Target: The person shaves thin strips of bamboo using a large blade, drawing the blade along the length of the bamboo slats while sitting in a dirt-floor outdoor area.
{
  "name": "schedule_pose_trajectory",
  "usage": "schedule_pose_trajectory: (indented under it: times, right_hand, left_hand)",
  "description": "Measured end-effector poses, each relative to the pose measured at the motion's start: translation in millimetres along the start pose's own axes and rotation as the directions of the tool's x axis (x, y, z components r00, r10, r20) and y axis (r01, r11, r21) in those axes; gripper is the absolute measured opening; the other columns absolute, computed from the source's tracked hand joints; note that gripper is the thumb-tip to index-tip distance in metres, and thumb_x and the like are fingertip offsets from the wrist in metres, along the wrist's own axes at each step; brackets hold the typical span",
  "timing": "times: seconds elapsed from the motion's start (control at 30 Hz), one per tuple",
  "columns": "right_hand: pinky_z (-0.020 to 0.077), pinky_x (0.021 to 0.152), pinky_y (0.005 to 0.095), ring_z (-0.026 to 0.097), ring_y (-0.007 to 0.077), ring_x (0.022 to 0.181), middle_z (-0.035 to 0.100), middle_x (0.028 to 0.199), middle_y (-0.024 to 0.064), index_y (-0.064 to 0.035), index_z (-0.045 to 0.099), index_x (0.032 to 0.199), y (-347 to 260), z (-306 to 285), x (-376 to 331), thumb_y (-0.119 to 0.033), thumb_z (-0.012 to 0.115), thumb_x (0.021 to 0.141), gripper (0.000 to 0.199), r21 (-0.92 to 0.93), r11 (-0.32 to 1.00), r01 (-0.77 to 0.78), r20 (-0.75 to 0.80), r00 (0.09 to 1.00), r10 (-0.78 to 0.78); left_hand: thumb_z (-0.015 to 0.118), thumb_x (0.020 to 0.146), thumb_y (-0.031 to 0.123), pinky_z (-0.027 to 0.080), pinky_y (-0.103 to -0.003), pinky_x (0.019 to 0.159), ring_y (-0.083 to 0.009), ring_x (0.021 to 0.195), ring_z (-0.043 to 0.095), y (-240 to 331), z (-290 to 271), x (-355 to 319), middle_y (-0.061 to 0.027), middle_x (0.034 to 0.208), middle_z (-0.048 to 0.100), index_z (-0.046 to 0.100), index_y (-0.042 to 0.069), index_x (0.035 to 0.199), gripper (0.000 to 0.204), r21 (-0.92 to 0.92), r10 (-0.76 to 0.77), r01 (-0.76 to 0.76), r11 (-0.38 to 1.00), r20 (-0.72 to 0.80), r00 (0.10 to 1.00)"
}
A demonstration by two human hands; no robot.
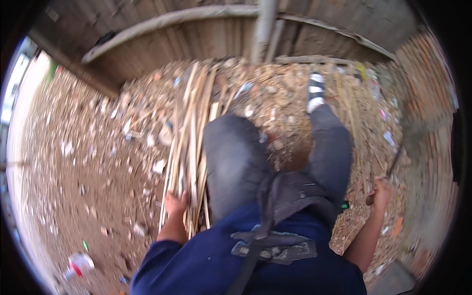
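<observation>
- Left hand [175, 202] on the strips [186, 137], whether gripping I cannot tell
- Right hand [380, 191] clenched round a dark tool [395, 161], near the wall [427, 132]

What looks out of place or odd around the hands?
Mostly litter: a clear plastic scrap with red at lower left and an orange scrap near the right hand look stray on the dirt. The strips at the left hand have uneven ends. Blur hides finer damage.
</observation>
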State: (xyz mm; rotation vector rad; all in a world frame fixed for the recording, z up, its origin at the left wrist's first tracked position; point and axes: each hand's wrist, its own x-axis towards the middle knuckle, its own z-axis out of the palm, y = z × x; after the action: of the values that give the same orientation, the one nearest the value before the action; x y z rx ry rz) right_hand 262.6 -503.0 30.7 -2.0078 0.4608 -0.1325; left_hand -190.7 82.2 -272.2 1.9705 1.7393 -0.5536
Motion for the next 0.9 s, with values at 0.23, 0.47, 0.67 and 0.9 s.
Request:
schedule_pose_trajectory:
  times: [0.23,0.47,0.67,0.9]
  right_hand:
    - [0.0492,0.058,0.037,0.062,0.0197,0.066,0.068,0.085,0.013,0.0074,0.065,0.111,132.8,-16.0,27.0,-0.024,0.078,0.079,0.047,-0.324,0.93,-0.175,0.081,0.974,0.212]
    - [0.0533,0.062,0.0415,0.069,0.0266,0.071,0.071,0.086,0.0172,0.008,0.067,0.103,255.9,-50.4,30.7,-0.021,0.074,0.076,0.04,-0.274,0.854,-0.442,0.028,0.884,0.466]
    - [0.0554,0.076,0.0457,0.073,0.037,0.086,0.074,0.097,0.0258,0.0055,0.07,0.11,262.5,-73.9,104.4,-0.028,0.074,0.076,0.048,-0.563,0.783,-0.265,-0.021,0.952,0.307]
    - [0.0526,0.093,0.0483,0.066,0.0457,0.109,0.07,0.113,0.0292,0.0017,0.069,0.116,232.4,-38.8,199.1,-0.036,0.067,0.083,0.05,-0.559,0.819,-0.13,0.024,0.985,0.172]
  left_hand:
    - [0.05,0.091,0.076,0.023,-0.062,0.121,-0.0425,0.156,0.013,39.0,6.4,-60.6,-0.027,0.168,0.008,0.013,0.012,0.164,0.103,0.056,-0.199,0.203,0.977,-0.075,0.977]
    - [0.055,0.091,0.072,0.024,-0.06,0.121,-0.0454,0.153,0.02,34.4,-3.4,-41.3,-0.0292,0.166,0.017,0.022,0.011,0.162,0.099,0.092,-0.098,0.133,0.987,-0.316,0.944]
    - [0.056,0.092,0.07,0.025,-0.057,0.12,-0.0443,0.151,0.023,63.8,-13.6,-29.7,-0.0285,0.163,0.02,0.025,0.011,0.16,0.096,0.064,-0.071,0.1,0.993,-0.356,0.932]
    - [0.056,0.093,0.068,0.027,-0.056,0.119,-0.0428,0.148,0.026,97.1,-24.7,-49.0,-0.0277,0.16,0.024,0.027,0.01,0.158,0.092,0.0,-0.01,0.01,1.0,-0.298,0.955]
